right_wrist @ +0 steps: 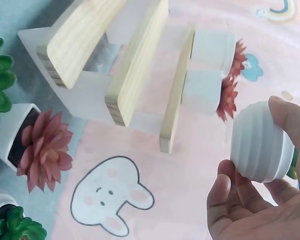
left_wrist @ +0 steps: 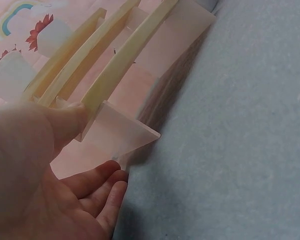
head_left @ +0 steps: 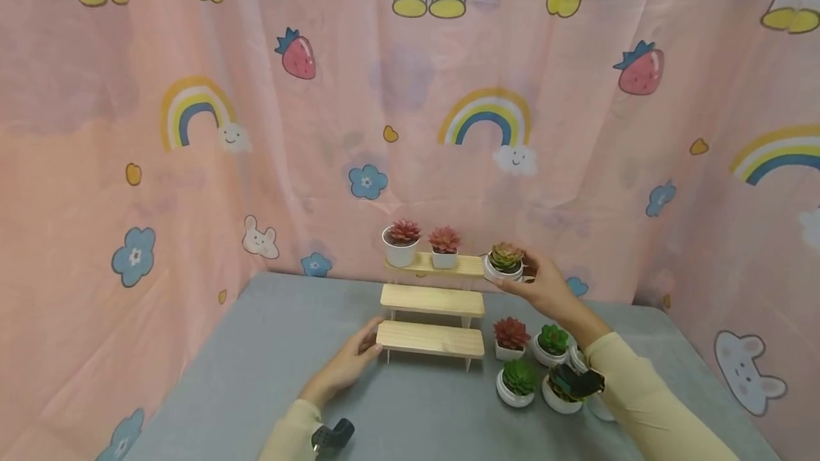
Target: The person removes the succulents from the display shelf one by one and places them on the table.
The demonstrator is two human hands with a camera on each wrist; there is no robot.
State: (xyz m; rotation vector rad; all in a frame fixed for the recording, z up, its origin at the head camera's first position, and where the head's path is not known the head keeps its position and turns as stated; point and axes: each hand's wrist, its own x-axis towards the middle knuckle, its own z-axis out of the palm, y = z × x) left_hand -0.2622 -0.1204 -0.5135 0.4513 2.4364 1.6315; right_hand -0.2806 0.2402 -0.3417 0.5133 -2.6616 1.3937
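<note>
A three-tier display stand (head_left: 432, 338) has pale wooden boards on clear side supports. My left hand (head_left: 349, 361) holds the left end of its lowest board, thumb (left_wrist: 70, 120) against the board; the other visible fingers lie free below it. My right hand (head_left: 544, 283) grips a potted succulent (head_left: 505, 262) in a ribbed round white pot (right_wrist: 260, 142), raised beside the right end of the top board (right_wrist: 176, 95). On that top board stand two red succulents, one in a round white pot (head_left: 401, 251) and one in a smaller white pot (head_left: 445, 255).
Right of the stand, a red succulent (head_left: 511, 336) and several green ones (head_left: 517, 379) in white pots sit on the grey tabletop (head_left: 256, 375). A patterned pink curtain (head_left: 410, 183) hangs behind and at both sides. A dark wrist device (head_left: 576, 380) partly covers one pot.
</note>
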